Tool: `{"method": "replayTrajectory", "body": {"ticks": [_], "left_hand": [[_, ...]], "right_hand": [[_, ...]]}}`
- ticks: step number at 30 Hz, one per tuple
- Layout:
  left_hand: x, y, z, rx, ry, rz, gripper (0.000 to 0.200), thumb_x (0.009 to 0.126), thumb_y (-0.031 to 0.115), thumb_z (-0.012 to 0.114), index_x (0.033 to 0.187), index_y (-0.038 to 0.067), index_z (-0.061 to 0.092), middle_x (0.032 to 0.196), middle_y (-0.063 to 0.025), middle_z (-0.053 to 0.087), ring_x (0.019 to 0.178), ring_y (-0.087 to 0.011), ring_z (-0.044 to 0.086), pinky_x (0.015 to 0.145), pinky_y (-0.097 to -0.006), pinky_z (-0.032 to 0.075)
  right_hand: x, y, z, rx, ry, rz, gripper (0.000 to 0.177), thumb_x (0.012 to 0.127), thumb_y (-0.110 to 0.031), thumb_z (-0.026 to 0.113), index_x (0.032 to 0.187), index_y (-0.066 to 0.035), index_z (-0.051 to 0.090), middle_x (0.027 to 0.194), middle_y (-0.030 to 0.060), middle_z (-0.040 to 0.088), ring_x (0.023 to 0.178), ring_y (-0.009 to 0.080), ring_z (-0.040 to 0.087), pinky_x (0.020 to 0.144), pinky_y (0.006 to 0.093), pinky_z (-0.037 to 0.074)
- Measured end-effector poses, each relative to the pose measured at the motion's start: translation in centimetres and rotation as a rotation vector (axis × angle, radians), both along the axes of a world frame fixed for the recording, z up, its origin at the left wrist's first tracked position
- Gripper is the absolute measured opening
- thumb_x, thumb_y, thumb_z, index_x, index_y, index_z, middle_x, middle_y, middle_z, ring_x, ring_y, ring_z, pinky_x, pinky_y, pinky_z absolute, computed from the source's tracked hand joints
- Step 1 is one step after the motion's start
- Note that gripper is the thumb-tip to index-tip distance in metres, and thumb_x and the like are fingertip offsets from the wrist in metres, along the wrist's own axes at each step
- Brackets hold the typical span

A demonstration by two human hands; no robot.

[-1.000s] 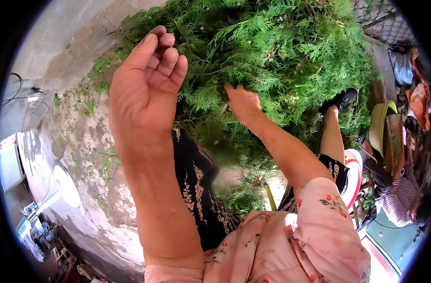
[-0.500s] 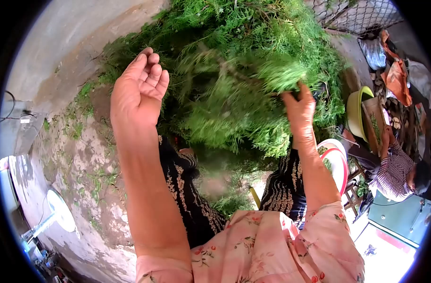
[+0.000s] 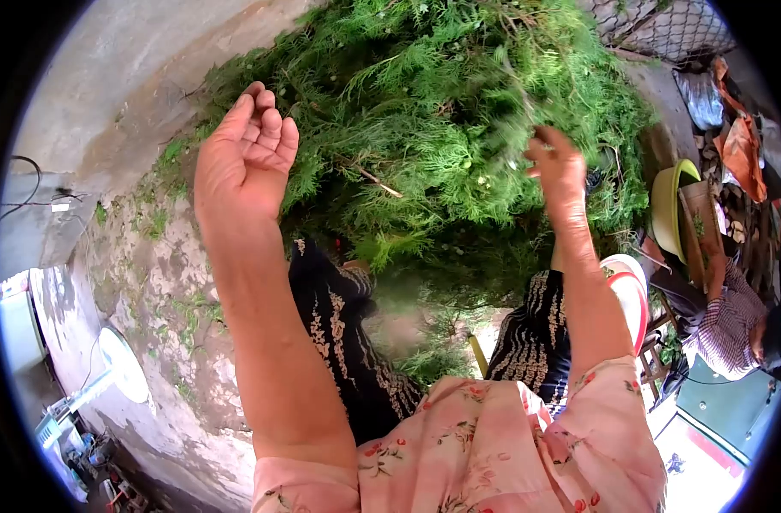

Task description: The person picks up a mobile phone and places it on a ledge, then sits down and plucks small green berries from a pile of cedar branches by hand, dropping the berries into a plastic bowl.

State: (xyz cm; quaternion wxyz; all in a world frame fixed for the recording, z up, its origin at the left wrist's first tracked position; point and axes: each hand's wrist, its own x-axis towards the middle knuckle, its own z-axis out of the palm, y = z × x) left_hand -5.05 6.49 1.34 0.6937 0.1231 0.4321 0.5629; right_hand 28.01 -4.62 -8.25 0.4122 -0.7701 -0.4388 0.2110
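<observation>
A large heap of green, feathery branches (image 3: 424, 137) lies in front of my knees. Raised at the heap's left edge, my left hand (image 3: 252, 154) has its palm turned up and its fingers loosely curled, with nothing seen in it. Over the right part of the heap is my right hand (image 3: 559, 167), slightly blurred. Its fingers are apart and nothing shows between them, though a blurred sprig is just beyond the fingertips. A cut stem (image 3: 380, 182) shows on the heap between my hands.
A co-worker in a checked shirt (image 3: 728, 329) sits at the right, an arm reaching toward a yellow-green basin (image 3: 671, 205). Nearer is a red-rimmed white basin (image 3: 631, 295). A white fan (image 3: 123, 366) stands at the left. A wire-mesh fence (image 3: 664, 30) is at the upper right.
The leafy branch that my right hand held is out of its fingers, which have opened. My left hand has hardly moved. The view has shifted slightly.
</observation>
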Motion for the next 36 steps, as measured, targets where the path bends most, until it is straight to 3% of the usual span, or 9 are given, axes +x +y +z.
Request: {"method": "replayTrajectory", "body": {"ticks": [3,6,8,9,12,16,20,23,36], "left_hand": [[-0.4,0.0,-0.1,0.029,0.001,-0.005,0.012,0.085,0.009,0.058,0.094,0.001,0.059,0.080,-0.0033,0.062,0.064,-0.0092,0.057,0.066,-0.0269,0.049],[-0.7,0.0,-0.1,0.046,0.001,-0.012,0.012,0.085,0.009,0.057,0.095,0.001,0.059,0.080,-0.0033,0.062,0.064,-0.0092,0.056,0.066,-0.0268,0.049],[-0.6,0.0,0.0,0.042,0.005,-0.006,0.012,0.086,0.008,0.056,0.095,0.001,0.059,0.080,-0.0033,0.062,0.064,-0.0092,0.056,0.066,-0.0268,0.049],[-0.5,0.1,-0.1,0.041,-0.008,-0.008,0.012,0.086,0.008,0.056,0.095,0.001,0.059,0.080,-0.0032,0.062,0.065,-0.0093,0.056,0.067,-0.0268,0.049],[-0.5,0.2,-0.1,0.047,-0.034,-0.012,0.012,0.085,0.008,0.057,0.095,0.001,0.059,0.081,-0.0031,0.061,0.066,-0.0095,0.056,0.067,-0.0268,0.049],[-0.5,0.1,0.0,0.047,-0.033,-0.001,0.013,0.085,0.009,0.058,0.095,0.002,0.059,0.081,-0.0030,0.062,0.066,-0.0095,0.056,0.068,-0.0270,0.049],[-1.0,-0.2,0.2,0.054,-0.032,0.003,0.012,0.085,0.009,0.058,0.095,0.002,0.059,0.081,-0.0028,0.062,0.066,-0.0094,0.056,0.068,-0.0271,0.049],[-1.6,-0.2,0.1,0.021,-0.061,0.032,0.013,0.085,0.010,0.058,0.095,0.002,0.059,0.081,-0.0026,0.062,0.066,-0.0091,0.056,0.068,-0.0273,0.049],[-3.0,-0.3,-0.3,0.003,-0.130,0.158,0.012,0.086,0.012,0.057,0.093,0.003,0.061,0.078,0.0001,0.060,0.065,-0.0090,0.055,0.067,-0.0274,0.047]], "right_hand": [[-6.0,1.0,-5.6,-0.163,0.056,0.315,0.026,0.083,-0.010,0.055,0.107,0.001,0.058,0.092,0.0108,0.063,0.074,0.0141,0.063,0.055,0.0236,0.050],[-10.7,2.5,-10.1,-0.257,-0.136,0.536,0.025,0.082,-0.016,0.056,0.104,-0.004,0.060,0.092,0.0162,0.063,0.076,0.0251,0.063,0.064,0.0347,0.050],[-12.8,3.0,-14.5,-0.373,-0.397,0.531,0.024,0.081,-0.020,0.056,0.100,-0.005,0.060,0.090,0.0190,0.061,0.079,0.0348,0.059,0.070,0.0406,0.047],[-14.0,3.2,-14.2,-0.487,-0.191,0.420,0.022,0.081,-0.023,0.057,0.094,-0.005,0.060,0.088,0.0189,0.060,0.083,0.0374,0.057,0.071,0.0430,0.046],[-15.8,3.9,-14.5,-0.739,-0.055,0.365,0.027,0.082,-0.030,0.058,0.094,-0.006,0.061,0.100,0.0177,0.059,0.092,0.0362,0.056,0.079,0.0434,0.046],[-16.0,3.8,-14.4,-0.623,-0.187,0.500,0.033,0.084,-0.037,0.052,0.092,-0.005,0.061,0.099,0.0165,0.058,0.090,0.0361,0.056,0.080,0.0427,0.045],[-13.9,2.9,-8.6,-0.551,0.173,0.520,0.029,0.085,-0.028,0.050,0.076,-0.003,0.060,0.073,0.0129,0.059,0.068,0.0304,0.057,0.064,0.0390,0.045],[-13.2,1.7,-3.9,-0.487,0.667,0.323,0.024,0.084,-0.020,0.053,0.071,0.000,0.060,0.057,0.0041,0.051,0.050,0.0097,0.049,0.048,0.0232,0.041],[-8.7,-4.0,10.2,-0.167,0.635,0.101,0.026,0.086,-0.021,0.055,0.073,0.001,0.059,0.054,0.0033,0.050,0.045,0.0111,0.046,0.045,0.0240,0.041]]}}
